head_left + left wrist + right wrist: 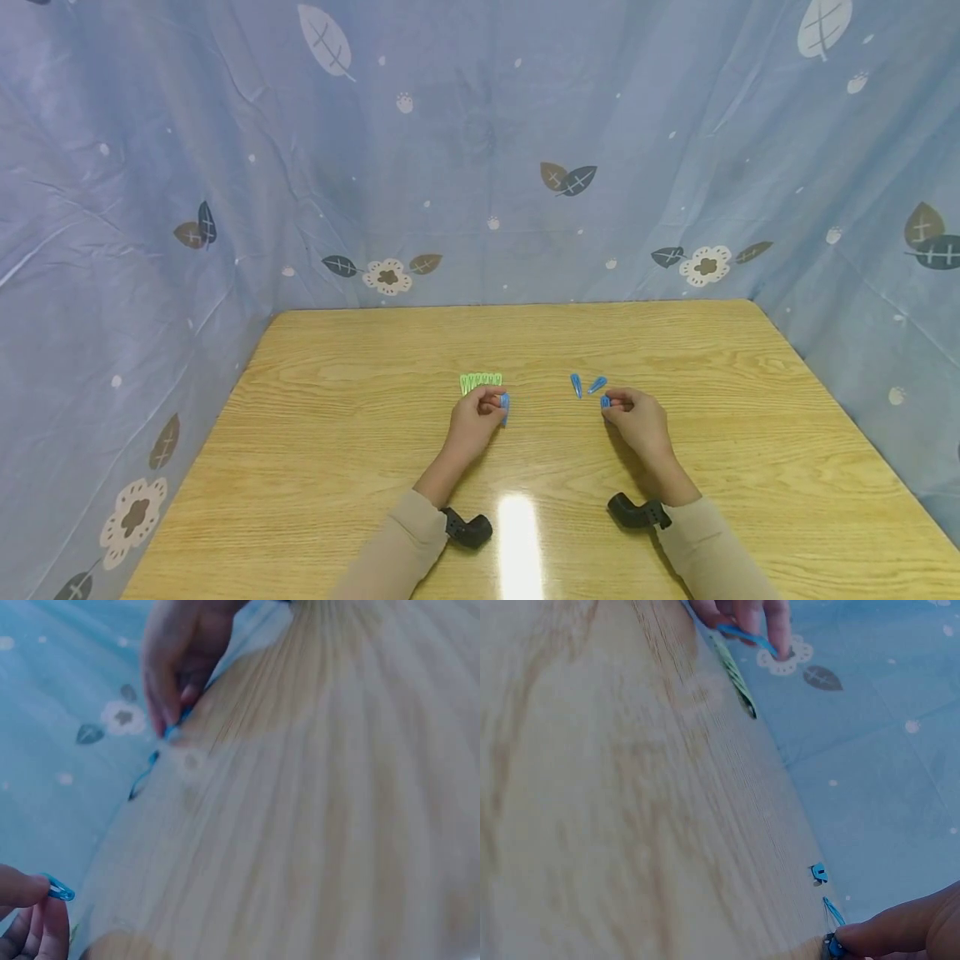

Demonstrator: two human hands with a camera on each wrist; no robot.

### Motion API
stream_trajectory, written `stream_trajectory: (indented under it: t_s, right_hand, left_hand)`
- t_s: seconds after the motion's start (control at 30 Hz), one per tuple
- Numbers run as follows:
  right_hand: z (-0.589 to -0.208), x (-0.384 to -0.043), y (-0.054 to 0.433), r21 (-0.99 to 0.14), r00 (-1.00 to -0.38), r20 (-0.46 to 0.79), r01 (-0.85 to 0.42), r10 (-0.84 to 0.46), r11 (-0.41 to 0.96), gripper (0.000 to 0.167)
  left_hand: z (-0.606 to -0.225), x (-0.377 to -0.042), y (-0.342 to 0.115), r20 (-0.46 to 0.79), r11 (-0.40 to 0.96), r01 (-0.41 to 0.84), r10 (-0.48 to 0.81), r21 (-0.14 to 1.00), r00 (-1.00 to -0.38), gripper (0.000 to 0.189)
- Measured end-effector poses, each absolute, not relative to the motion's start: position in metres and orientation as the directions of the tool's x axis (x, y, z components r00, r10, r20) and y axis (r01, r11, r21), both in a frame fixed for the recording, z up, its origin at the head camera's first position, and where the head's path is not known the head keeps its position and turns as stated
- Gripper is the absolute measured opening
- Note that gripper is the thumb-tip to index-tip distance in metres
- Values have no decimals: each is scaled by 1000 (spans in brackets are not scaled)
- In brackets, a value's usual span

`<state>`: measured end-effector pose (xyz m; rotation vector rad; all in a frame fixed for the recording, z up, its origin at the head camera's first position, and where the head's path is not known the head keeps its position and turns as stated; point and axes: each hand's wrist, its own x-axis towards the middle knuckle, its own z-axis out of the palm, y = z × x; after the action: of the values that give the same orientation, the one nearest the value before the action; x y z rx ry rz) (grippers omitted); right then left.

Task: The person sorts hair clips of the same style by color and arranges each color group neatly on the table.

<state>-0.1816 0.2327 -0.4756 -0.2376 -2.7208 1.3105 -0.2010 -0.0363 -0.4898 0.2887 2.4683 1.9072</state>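
2 slim, glossy blue, teardrop-shaped hair clips lie on the yellow-brown wood-grain table just beyond the right hand, whose thumb and fingers pinch another blue clip. The left hand, thumb and fingers nearly meeting, pinches a matching blue clip near the right end of a row of narrow light-green clips.

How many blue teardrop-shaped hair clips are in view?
4: one blue teardrop-shaped hair clip in the left hand, another in the right hand, two more on the wood-grain table nearby. Others may be hidden.
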Motion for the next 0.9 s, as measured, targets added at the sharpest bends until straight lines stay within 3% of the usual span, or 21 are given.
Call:
stream_trajectory:
  t_s: [0.33,0.9]
  right_hand:
    - [-475,-181,231,-774,-979,34,100,199,626,28]
    - [-478,-182,232,-777,-979,35,100,201,622,29]
  left_hand:
    - [-488,-206,-78,94,413,120,83,903,-992,24]
    - [-478,-200,-77,118,634,116,40,765,-992,19]
